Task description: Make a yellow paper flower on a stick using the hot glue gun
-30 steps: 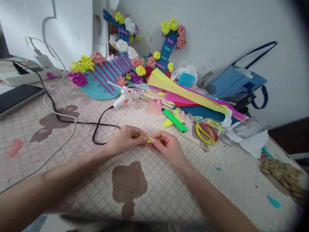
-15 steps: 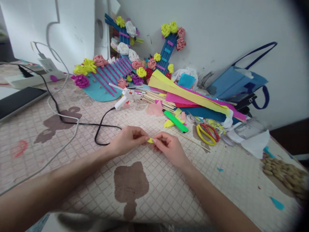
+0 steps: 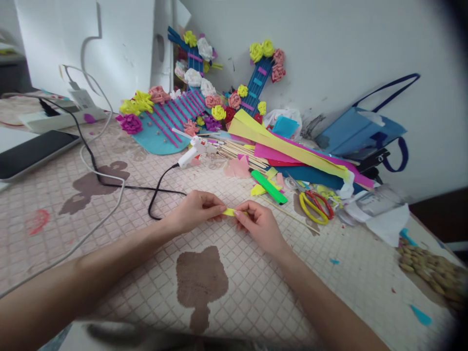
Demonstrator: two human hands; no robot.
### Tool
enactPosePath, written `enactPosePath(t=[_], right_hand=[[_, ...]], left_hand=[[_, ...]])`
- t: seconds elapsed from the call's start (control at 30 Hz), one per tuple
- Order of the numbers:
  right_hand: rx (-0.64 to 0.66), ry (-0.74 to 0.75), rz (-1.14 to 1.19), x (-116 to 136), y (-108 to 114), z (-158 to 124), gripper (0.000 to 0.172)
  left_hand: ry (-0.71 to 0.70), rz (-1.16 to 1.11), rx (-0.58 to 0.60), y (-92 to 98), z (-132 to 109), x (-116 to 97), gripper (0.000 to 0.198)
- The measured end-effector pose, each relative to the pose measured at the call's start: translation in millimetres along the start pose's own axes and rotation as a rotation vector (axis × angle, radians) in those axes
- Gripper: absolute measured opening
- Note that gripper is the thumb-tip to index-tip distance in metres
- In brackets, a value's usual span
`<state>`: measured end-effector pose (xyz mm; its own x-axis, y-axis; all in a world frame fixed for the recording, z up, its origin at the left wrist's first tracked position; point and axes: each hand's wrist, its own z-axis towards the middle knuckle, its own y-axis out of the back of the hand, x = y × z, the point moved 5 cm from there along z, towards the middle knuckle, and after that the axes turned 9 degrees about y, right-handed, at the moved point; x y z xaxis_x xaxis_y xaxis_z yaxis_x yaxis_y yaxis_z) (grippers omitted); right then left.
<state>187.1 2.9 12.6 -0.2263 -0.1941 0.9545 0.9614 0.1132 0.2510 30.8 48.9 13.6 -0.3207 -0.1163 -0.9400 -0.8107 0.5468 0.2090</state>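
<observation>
Between my two hands is a small strip of yellow paper [image 3: 229,212], held just above the tabletop. My left hand [image 3: 199,209] pinches its left end with thumb and forefinger. Its right end is pinched by my right hand [image 3: 258,222], the thumb lying on top. The other fingers of both hands curl beneath and are partly hidden. Beyond my hands lie a white hot glue gun [image 3: 193,151], a green utility knife [image 3: 268,186] and scissors [image 3: 316,207] with red and yellow handles.
Behind stand blue guitar shapes [image 3: 166,124] decorated with paper flowers. Wooden sticks [image 3: 243,152] and long yellow paper sheets [image 3: 285,146] lie at the back. A blue bag [image 3: 361,129] leans at the wall. Nut-like pieces [image 3: 427,270] lie right; a black cord [image 3: 157,195] crosses left.
More of the yellow paper strip shows between my fingertips, as my right hand has drawn slightly away from my left. The whole view has shifted a little.
</observation>
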Motion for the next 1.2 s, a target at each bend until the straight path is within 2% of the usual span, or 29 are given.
enactPosePath(t=[0.13, 0.27, 0.4, 0.5, 0.57, 0.8, 1.03, 1.2], right_hand=[[-0.023, 0.011, -0.01, -4.4, 5.4, -0.3, 0.017], [0.022, 0.03, -0.02, -2.9, 1.9, -2.0, 0.017], [0.017, 0.042, -0.049, -0.2, 9.3, -2.0, 0.02], [-0.121, 0.057, -0.055, 0.0, 25.4, -0.1, 0.023], [-0.169, 0.068, -0.04, -0.2, 29.5, 0.9, 0.024], [-0.007, 0.034, -0.016, -3.3, 5.2, 1.0, 0.019], [-0.02, 0.01, 0.019, -2.1, 1.3, 1.7, 0.018], [-0.044, 0.007, 0.021, -2.3, 1.5, 1.4, 0.02]], left_hand=[[-0.083, 0.057, -0.086, 8.8, 1.3, -3.3, 0.026], [-0.154, 0.069, 0.007, -3.6, -0.8, -9.0, 0.028], [-0.031, 0.005, 0.047, -11.4, 1.7, -2.5, 0.022], [0.045, -0.093, 0.047, -8.5, 4.3, 2.6, 0.02], [0.068, -0.123, 0.05, -7.1, 4.8, 4.4, 0.019], [0.019, -0.071, 0.073, -8.3, 4.4, 7.8, 0.025], [-0.104, -0.018, 0.039, -13.0, 0.6, -4.7, 0.029], [-0.094, 0.042, -0.004, -11.8, 0.1, -3.8, 0.022]])
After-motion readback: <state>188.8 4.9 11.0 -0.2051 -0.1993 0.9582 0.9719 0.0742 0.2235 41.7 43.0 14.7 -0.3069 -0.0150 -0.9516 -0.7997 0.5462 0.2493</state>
